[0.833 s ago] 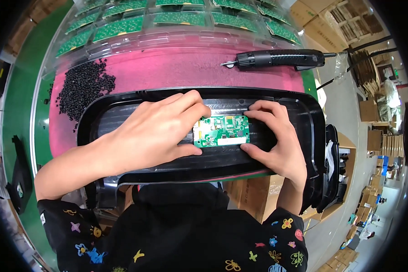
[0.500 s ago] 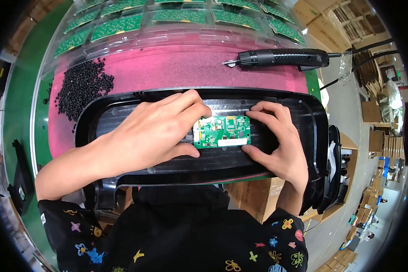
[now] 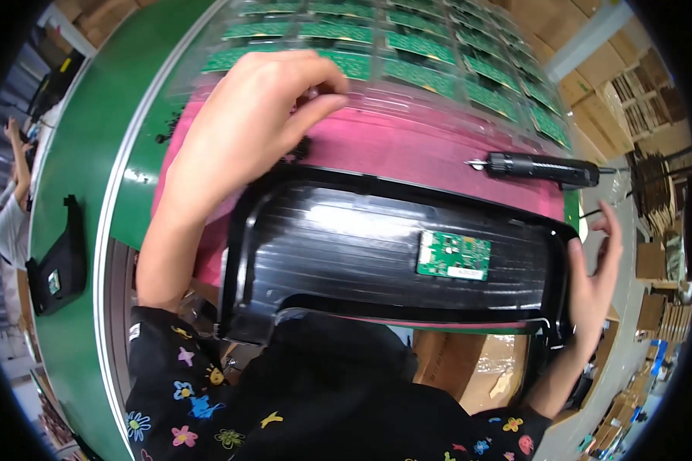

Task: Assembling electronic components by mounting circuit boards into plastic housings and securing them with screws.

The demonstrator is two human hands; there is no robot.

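A green circuit board (image 3: 455, 257) with a white label strip lies in the right part of a long black plastic housing (image 3: 338, 261), neither hand on it. Beyond the housing's far left rim hovers my left hand (image 3: 269, 96), its thumb and forefinger curled but apart at the tips, near the front of the board trays. Nothing shows between them. Small black pieces (image 3: 300, 150) peek out beneath that hand; its forearm hides most of their heap. Beside the housing's right end, my right hand (image 3: 593, 284) has its fingers spread and holds nothing; whether it touches the rim is unclear.
A black electric screwdriver (image 3: 546, 167) lies on the pink mat (image 3: 407, 138), its tip pointing left. Clear plastic trays (image 3: 373, 96) of green boards fill the far side. Another black housing (image 3: 58, 269) rests at left, near another person (image 3: 11, 207).
Both hands have come off the circuit board, which stays in the housing. My left hand has moved up toward the trays, my right hand to the housing's right end. The view has tilted.
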